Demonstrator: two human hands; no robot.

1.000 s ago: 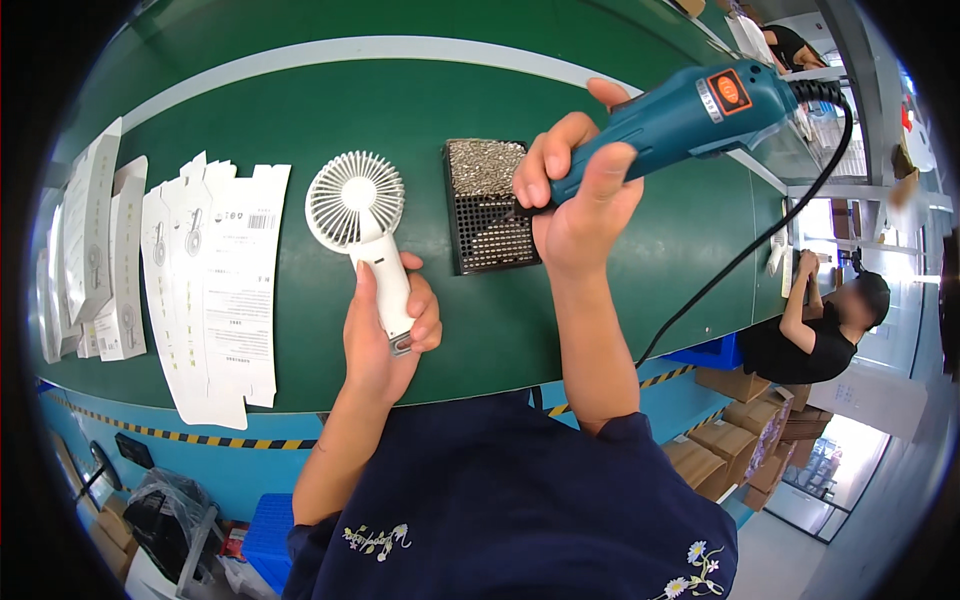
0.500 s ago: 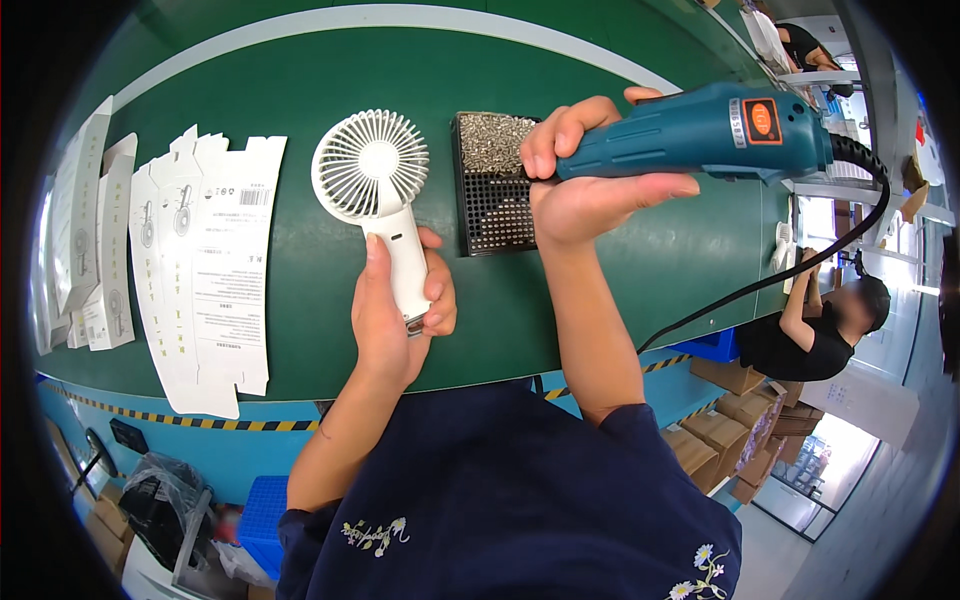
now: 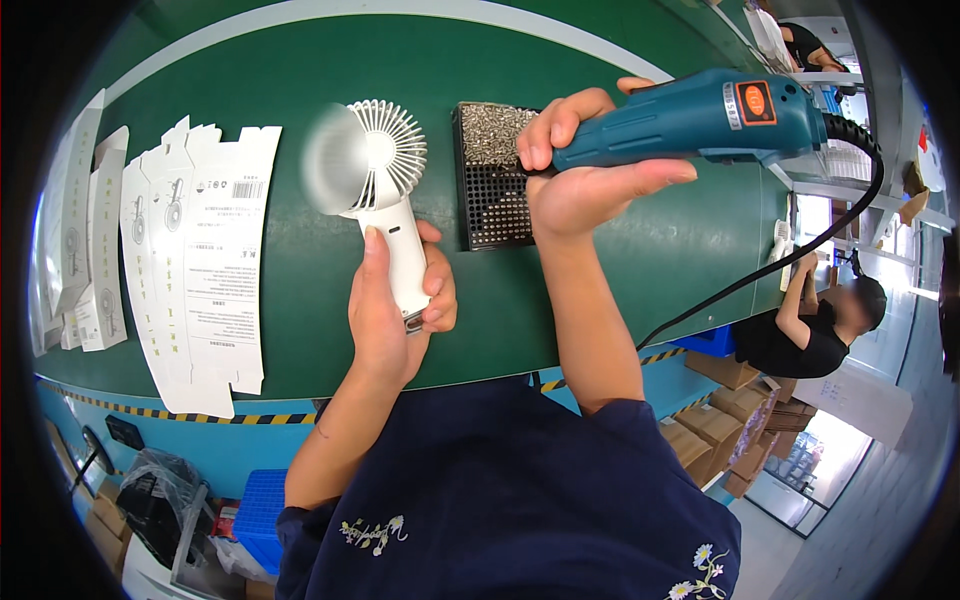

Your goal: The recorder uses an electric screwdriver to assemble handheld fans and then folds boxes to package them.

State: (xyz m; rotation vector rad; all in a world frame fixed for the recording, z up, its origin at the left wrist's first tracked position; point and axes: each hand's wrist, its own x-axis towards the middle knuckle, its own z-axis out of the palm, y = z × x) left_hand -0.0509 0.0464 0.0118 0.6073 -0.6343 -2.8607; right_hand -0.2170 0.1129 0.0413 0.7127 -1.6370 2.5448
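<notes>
My left hand (image 3: 395, 290) is wrapped round the handle of a white handheld fan (image 3: 408, 250), its thumb lying along the front. The fan's round ribbed head points away from me. A pale round shape (image 3: 336, 160), smeared by motion, overlaps the left side of that head; I cannot tell what part it is. My right hand (image 3: 575, 180) grips the front end of a teal electric screwdriver (image 3: 680, 120), held sideways with its cord end to the right. Just left of this hand sits a black screw tray (image 3: 497, 218), with many small silver screws heaped at its far end.
Flattened white printed cartons (image 3: 200, 270) lie on the green table (image 3: 320, 345), and folded boxes (image 3: 100, 250) stand at its left end. A black cord (image 3: 780, 262) loops down from the screwdriver. Another person (image 3: 800, 330) works at the far right, beside stacked brown cartons (image 3: 715, 430).
A blurred pale round shape has appeared over the left side of the fan's head. Both hands keep their holds on the fan and the screwdriver. The whole view has shifted slightly.
</notes>
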